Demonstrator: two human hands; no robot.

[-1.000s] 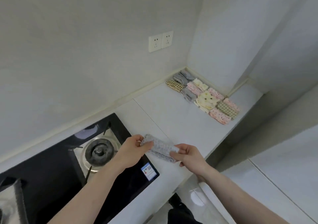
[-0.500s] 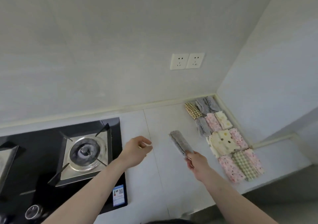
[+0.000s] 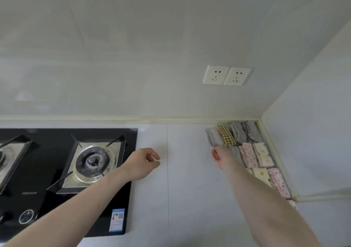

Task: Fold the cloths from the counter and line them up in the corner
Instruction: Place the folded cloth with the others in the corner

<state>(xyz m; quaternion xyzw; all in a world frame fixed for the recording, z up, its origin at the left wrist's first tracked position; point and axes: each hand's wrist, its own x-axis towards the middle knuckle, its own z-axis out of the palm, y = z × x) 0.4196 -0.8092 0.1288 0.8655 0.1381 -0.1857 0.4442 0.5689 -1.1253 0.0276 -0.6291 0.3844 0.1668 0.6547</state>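
Two hands: right hand (image 3: 223,156) holds grey cloth (image 3: 212,137).

Soft cloths (image 3: 247,144) on smooth pale counter (image 3: 190,180); glossy black glass hob (image 3: 57,199), metal burner (image 3: 93,161).

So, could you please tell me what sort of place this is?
Most likely a home kitchen: a gas hob set into a white counter, and twin wall sockets above it.

Right hand (image 3: 222,156) pinched the near end of a folded grey cloth (image 3: 213,137), laid flat just left of the yellow checked cloth (image 3: 226,134) in the corner rows. Left hand (image 3: 141,164) hovered loosely curled over the white counter (image 3: 190,189), beside the black gas hob (image 3: 62,170)
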